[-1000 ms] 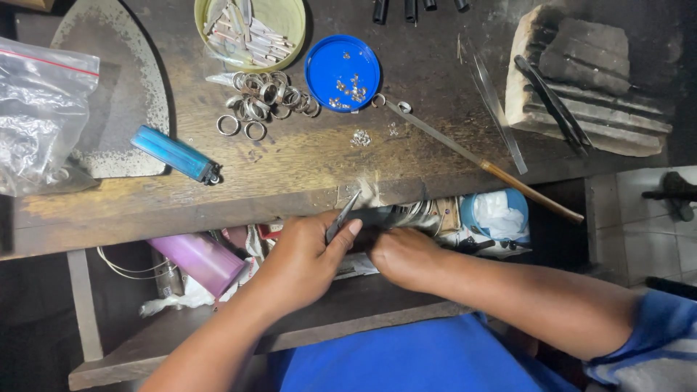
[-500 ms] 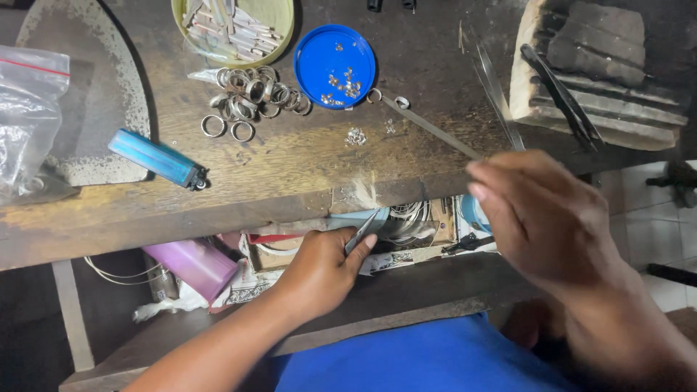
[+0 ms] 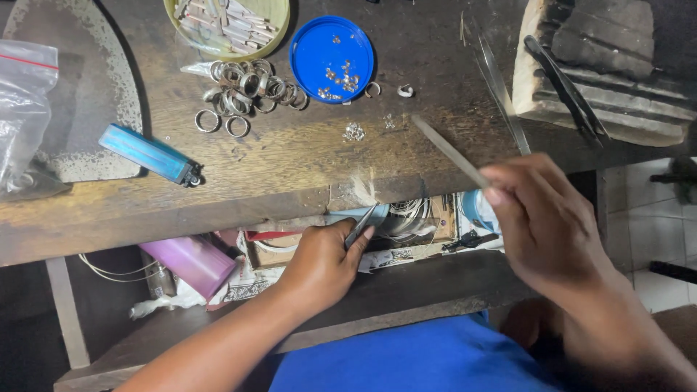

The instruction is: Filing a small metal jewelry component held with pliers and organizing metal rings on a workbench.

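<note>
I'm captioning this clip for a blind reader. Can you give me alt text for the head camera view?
Over a worn wooden workbench, the right hand lifts a long thin metal file while the left hand pinches slim metal tweezers at the bench edge. Silver rings, a blue round lid and a blue lighter lie on top.

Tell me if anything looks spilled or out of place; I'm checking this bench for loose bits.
A few tiny silver bits lie loose on the wooden bench, below the blue lid that holds the rest. Two small pieces sit just right of it. Metal rings are scattered in a loose heap.
</note>
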